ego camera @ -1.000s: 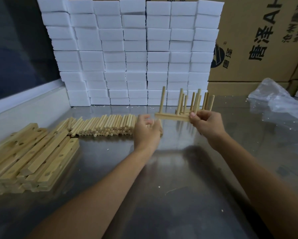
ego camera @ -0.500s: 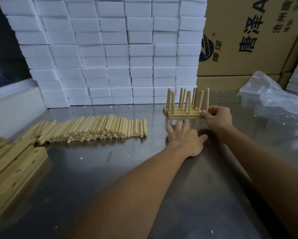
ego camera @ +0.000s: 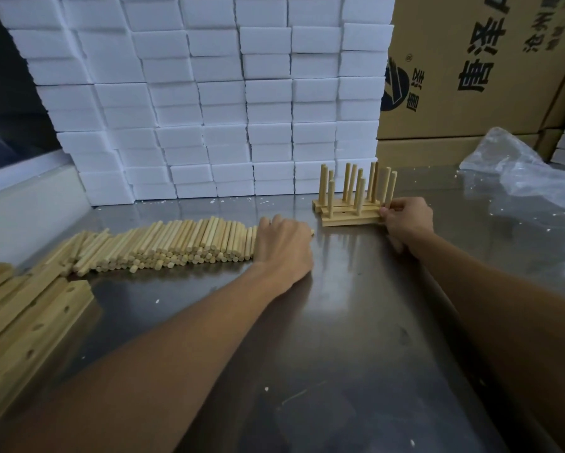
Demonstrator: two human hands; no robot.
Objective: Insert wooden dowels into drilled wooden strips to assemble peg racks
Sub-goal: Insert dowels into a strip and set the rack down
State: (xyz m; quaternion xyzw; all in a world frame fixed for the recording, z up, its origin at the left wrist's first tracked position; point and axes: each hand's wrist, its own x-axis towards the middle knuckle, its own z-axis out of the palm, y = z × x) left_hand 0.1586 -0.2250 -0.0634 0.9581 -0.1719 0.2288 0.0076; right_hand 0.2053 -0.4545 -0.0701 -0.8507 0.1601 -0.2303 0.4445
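Several finished peg racks [ego camera: 346,218] stand side by side on the steel table [ego camera: 356,322], pegs pointing up. My right hand [ego camera: 406,220] pinches the right end of the front rack's strip. A long row of loose wooden dowels [ego camera: 163,243] lies left of centre. Over the row's right end, my left hand [ego camera: 282,245] has its fingers curled down on a few dowels, and one dowel tip shows past its knuckles. A pile of drilled wooden strips [ego camera: 29,322] lies at the left edge.
A tall wall of white foam blocks [ego camera: 209,93] stands behind the dowels. Cardboard boxes [ego camera: 470,76] fill the back right, with a crumpled clear plastic bag [ego camera: 519,171] in front of them. White crumbs dot the table.
My right hand lowered the rack it held in the air onto the table beside the others. My left hand moved left from the bare table onto the end of the dowel row.
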